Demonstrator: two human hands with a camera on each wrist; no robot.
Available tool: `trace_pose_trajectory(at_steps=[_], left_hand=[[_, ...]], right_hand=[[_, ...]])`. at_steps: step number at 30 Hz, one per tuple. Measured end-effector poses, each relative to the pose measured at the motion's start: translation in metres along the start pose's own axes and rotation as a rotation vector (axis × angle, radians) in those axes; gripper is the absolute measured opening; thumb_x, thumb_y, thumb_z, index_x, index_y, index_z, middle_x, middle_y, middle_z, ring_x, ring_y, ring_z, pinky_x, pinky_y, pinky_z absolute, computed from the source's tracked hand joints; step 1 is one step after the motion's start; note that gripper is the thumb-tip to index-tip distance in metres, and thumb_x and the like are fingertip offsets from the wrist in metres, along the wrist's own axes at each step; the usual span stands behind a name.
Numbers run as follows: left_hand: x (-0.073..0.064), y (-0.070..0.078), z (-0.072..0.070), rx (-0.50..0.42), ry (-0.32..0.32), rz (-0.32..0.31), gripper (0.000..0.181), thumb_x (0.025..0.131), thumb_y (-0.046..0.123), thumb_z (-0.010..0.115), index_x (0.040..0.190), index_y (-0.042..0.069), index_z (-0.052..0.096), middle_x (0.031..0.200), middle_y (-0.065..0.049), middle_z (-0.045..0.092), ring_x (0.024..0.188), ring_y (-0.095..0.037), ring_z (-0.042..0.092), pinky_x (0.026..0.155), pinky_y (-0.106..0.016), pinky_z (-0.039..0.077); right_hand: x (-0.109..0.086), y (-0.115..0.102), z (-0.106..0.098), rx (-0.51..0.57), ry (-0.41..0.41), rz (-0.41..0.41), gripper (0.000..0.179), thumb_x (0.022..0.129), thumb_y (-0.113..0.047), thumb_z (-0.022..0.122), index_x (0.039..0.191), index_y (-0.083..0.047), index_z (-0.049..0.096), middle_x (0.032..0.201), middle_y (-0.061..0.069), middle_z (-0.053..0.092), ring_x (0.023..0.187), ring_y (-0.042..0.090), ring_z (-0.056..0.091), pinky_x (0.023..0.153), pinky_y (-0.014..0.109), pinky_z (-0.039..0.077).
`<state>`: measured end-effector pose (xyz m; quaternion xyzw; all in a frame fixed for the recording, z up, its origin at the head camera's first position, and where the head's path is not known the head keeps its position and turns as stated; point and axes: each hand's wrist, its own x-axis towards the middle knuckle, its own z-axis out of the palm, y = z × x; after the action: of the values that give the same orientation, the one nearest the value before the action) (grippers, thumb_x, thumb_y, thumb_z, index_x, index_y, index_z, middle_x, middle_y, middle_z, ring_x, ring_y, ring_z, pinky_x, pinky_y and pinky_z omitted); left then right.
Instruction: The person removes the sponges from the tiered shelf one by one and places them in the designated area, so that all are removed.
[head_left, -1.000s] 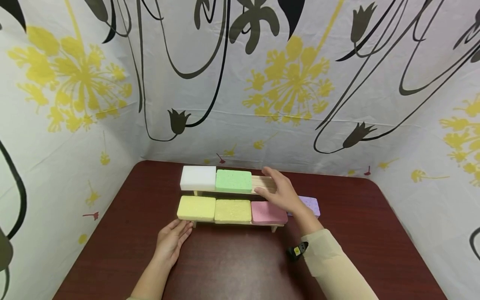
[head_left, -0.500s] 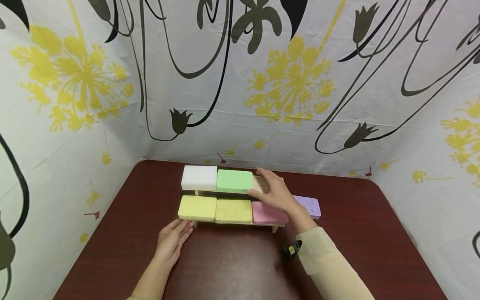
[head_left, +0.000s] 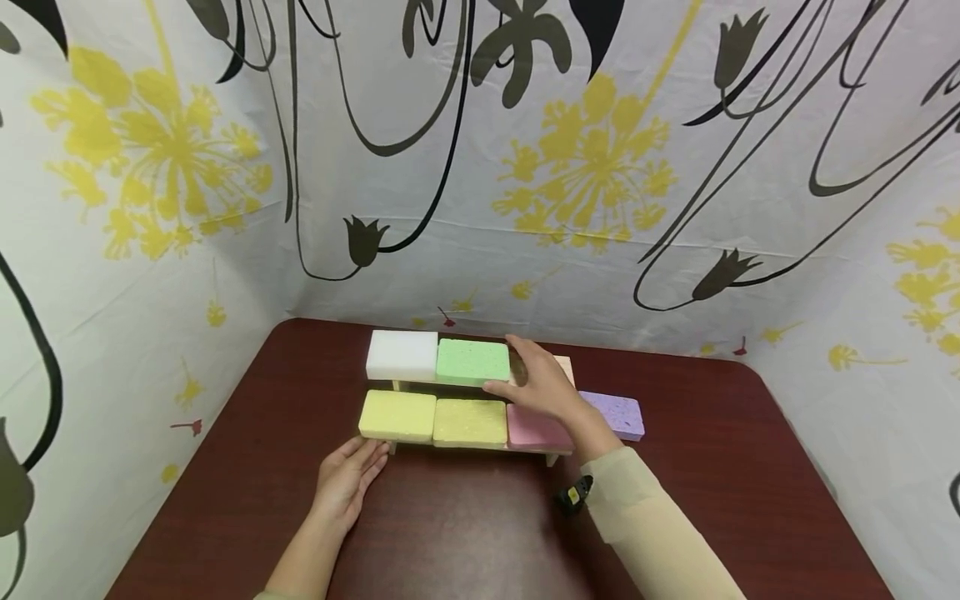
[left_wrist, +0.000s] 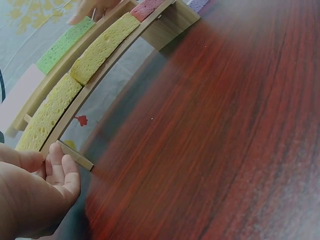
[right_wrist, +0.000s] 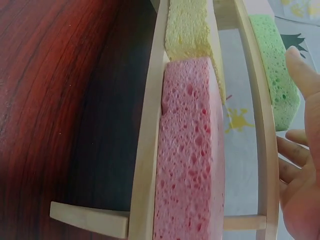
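A two-tier wooden stand carries sponges. On its upper tier are a white sponge and a green sponge. The lower tier holds two yellow sponges, left and middle, and a pink sponge. My left hand holds the lower tier's left front corner, its thumb and curled fingers by the leg in the left wrist view. My right hand reaches over the pink sponge. Its thumb and fingers are spread at the green sponge's right end; contact is hard to tell.
A purple sponge lies to the stand's right, partly behind my right arm. The stand is near the back of a dark red-brown table. A patterned white cloth encloses the back and sides.
My right hand has moved left along the upper tier to the green sponge's right end, uncovering more of the purple sponge. The left hand keeps its place on the stand; the sponges stay put.
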<state>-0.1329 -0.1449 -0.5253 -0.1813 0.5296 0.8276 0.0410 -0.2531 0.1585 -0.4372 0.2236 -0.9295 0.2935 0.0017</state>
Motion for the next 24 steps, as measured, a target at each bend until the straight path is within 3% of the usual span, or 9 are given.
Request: trace_pose_trajectory(at_steps=[11, 24], left_hand=[[0.0004, -0.0010, -0.0001, -0.004, 0.008, -0.004, 0.047, 0.105, 0.002, 0.052, 0.146, -0.016, 0.036, 0.106, -0.002, 0.068, 0.103, -0.012, 0.066, 0.095, -0.024, 0.055], [0.0007, -0.0002, 0.0010, -0.003, 0.015, -0.006, 0.047, 0.105, 0.002, 0.052, 0.145, -0.016, 0.036, 0.104, -0.001, 0.068, 0.101, -0.011, 0.067, 0.094, -0.024, 0.056]], right_hand=[[0.0068, -0.0085, 0.0060, -0.040, -0.055, 0.047, 0.106, 0.083, -0.069, 0.071, 0.160, -0.009, 0.029, 0.161, 0.015, 0.033, 0.147, 0.034, 0.032, 0.119, 0.054, 0.033], [0.0065, -0.0038, 0.0026, -0.030, -0.002, 0.049, 0.095, 0.081, -0.059, 0.079, 0.153, -0.008, 0.042, 0.153, 0.013, 0.046, 0.140, 0.033, 0.043, 0.113, 0.053, 0.041]])
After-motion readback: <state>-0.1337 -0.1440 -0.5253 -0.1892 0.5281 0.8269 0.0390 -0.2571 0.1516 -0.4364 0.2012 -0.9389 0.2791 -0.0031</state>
